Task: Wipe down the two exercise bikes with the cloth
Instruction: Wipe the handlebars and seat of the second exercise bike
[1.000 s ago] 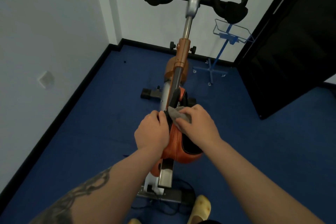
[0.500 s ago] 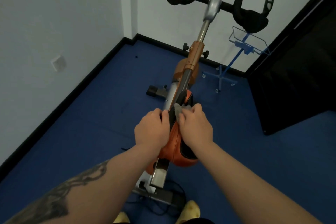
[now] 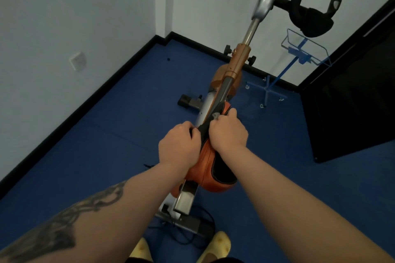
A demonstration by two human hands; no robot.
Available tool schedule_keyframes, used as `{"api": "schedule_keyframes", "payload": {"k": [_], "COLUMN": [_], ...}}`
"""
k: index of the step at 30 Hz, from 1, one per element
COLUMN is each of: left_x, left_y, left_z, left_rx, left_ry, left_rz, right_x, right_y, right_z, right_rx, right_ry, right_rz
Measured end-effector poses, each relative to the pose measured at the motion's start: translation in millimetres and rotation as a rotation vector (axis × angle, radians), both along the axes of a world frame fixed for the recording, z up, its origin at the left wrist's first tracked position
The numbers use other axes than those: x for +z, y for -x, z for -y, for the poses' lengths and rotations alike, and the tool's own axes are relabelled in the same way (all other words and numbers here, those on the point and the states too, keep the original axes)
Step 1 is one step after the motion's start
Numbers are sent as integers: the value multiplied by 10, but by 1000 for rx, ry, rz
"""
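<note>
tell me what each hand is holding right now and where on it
The right hand presses a grey cloth against the nose of the orange saddle; only a corner shows. The left hand grips the saddle's narrow front from the other side.

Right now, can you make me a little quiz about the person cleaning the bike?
1. True or false: the grey cloth is under the right hand at the front of the orange saddle.
2. Which hand grips the saddle's side without the cloth: A) the left hand, or B) the right hand?
3. Fill in the missing word: the blue wire stand is on the ____ side of the bike's handlebars.

Key: 1. true. 2. A. 3. right.
</note>
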State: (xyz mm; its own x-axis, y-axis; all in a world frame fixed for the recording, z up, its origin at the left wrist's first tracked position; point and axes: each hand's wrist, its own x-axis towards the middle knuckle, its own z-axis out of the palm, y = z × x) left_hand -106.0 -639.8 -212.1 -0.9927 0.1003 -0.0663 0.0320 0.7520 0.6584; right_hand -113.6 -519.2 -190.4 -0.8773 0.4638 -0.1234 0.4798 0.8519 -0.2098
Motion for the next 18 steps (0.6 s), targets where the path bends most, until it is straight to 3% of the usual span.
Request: {"api": "schedule_keyframes", "payload": {"k": [3,7,12,14,18], "left_x": [11,11,2,-5,-46], "left_y": [-23,-5,-34,-47,-17], "left_z": [1,12,12,12,24], "left_rx": [-17,-45,-165,-210,-193], "left_ry": [-9,-31,-74,-71,-102], "left_rz": [-2,-17,-200,-234,-145], "right_x": [24,-27,-123,-96,-114], "right_y": [-269,-1006,-744,-582,-1115], "right_z": [-4,150,112,54,322], "right_rx": [64,173,-83,-137,18], "right_ry": [60,-66,401,477,348], "right_rz": [-99,-333,-305,-281,-405]}}
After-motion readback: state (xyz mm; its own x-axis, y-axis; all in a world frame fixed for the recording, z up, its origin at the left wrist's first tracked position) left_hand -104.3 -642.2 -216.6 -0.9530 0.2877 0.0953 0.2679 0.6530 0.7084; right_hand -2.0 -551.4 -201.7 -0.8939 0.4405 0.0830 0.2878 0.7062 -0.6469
